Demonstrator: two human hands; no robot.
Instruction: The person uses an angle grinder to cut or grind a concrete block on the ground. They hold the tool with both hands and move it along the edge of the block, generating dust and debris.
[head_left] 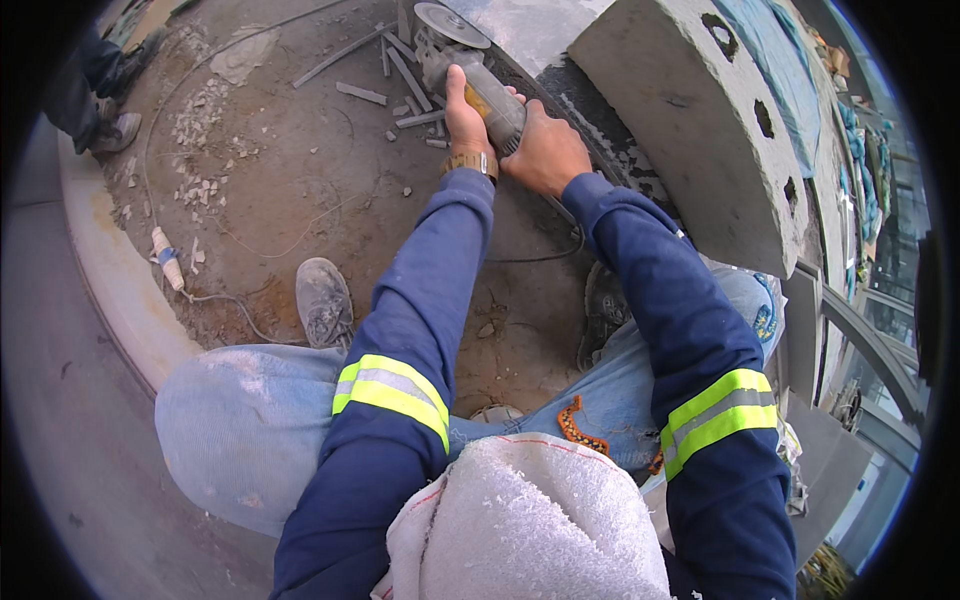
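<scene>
My left hand (pixel 466 120) and right hand (pixel 548 150) both curl around the grinder (pixel 494 98), probably for steadying its disc (pixel 452 25).

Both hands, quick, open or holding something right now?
Left hand: closed around the angle grinder.
Right hand: closed on the angle grinder, nearer its rear end.

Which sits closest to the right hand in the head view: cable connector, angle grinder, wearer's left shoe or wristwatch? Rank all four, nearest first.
From the right hand:
1. Angle grinder: in its grip.
2. Wristwatch: just to its left.
3. Left shoe: farther left and lower in the picture.
4. Cable connector: farthest left of the four.
</scene>
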